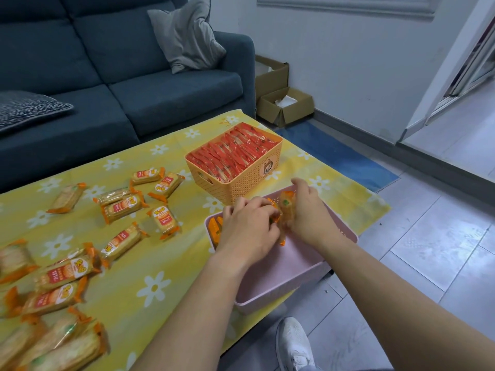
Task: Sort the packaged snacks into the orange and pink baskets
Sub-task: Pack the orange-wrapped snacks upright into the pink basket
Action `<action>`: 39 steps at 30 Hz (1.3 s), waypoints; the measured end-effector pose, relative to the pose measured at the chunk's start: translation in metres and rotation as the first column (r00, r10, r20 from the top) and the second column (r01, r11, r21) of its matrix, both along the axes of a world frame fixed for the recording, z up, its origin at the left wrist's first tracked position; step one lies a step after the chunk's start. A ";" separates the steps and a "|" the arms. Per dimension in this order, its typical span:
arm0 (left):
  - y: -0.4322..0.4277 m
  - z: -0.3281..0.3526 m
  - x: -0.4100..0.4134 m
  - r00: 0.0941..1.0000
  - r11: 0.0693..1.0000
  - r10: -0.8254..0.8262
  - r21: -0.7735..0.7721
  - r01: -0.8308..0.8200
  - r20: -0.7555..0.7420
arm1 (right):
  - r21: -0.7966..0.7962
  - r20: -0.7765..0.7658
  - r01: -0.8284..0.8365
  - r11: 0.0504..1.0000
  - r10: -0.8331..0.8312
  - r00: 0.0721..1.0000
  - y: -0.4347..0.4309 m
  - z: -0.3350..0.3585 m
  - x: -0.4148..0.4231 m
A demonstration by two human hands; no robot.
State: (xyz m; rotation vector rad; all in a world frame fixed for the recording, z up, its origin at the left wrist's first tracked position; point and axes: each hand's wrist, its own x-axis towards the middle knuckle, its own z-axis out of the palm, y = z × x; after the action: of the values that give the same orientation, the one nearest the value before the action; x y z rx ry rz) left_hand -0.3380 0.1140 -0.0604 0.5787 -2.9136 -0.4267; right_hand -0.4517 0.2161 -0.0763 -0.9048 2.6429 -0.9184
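Snacks (286, 210) are sitting between the two hands, right over the pink basket (281, 293). Left hand (249, 228) is curling its fingers round a bunch of them. Right hand (308, 212) is gripping the far side of the same bunch. Neither hand is spread. Can't tell how many are in the bunch, since fingers are covering most of it.

Handling, my read: these are looking like light, film-wrapped cracker stacks. The wrap is looking slick and crinkly. The stack inside is probably stiff but brittle, so a hard squeeze is risking cracks. Taking hold across the long flat sides is looking safest. The crimped end flaps are looking floppy and likely to slip under load. Several pressed side by side should be handling as one block, which is what both hands seem to be doing.

Looks: clear film is showing pale tan crackers, with orange crimped ends and a red-and-white label with yellow lettering on the face-up ones. A few are standing on edge in the basket just left of the left hand. Loose packs (120, 207) are lying well left of the left hand on the yellow cloth (174, 250), some face down. Orange basket (241, 188) is sitting just beyond both hands, packed full of red packets (233, 153).
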 end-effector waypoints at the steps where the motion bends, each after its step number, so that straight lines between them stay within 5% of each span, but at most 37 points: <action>1: 0.000 0.000 0.000 1.000 1.000 -0.001 0.000 0.001 -0.001 | -0.013 0.026 0.036 0.999 -0.036 0.999 0.000 -0.001 -0.002; 6: 0.002 0.001 0.001 1.000 1.000 -0.014 -0.008 0.014 0.014 | 0.194 -0.026 0.032 0.981 -0.028 0.999 0.002 0.000 -0.001; 15: -0.002 0.005 0.011 0.999 0.998 -0.050 0.038 0.050 0.007 | 0.016 0.033 -0.001 1.000 0.000 0.999 0.010 0.006 0.001; 21: -0.008 0.009 0.028 0.996 0.992 -0.094 0.090 0.093 0.004 | 0.157 -0.019 0.019 0.987 -0.016 1.000 0.011 0.028 0.015; 26: -0.025 0.022 0.056 0.983 0.992 0.073 0.114 -0.055 -0.167 | 0.105 -0.229 0.104 0.989 -0.078 0.970 -0.004 0.070 0.044; 29: -0.056 0.023 0.087 0.928 0.954 0.298 0.084 -0.286 -0.225 | -0.045 -0.267 -0.083 0.996 0.068 0.961 -0.035 0.083 0.080; 34: -0.126 -0.002 0.149 0.831 0.830 0.556 -0.035 -0.556 -0.016 | 0.002 -0.016 -0.370 0.929 0.370 0.929 -0.115 0.059 0.145; 39: -0.170 -0.039 0.178 0.828 0.858 0.509 -0.067 -0.509 0.235 | 0.150 0.104 -0.342 0.928 0.329 0.939 -0.194 0.012 0.159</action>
State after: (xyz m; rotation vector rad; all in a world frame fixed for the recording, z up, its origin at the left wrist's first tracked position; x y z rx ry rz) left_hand -0.1595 -0.0557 -0.0997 1.4554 -2.8004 -0.2928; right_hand -0.2927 0.0220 -0.0639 -1.2028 2.3529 -0.6254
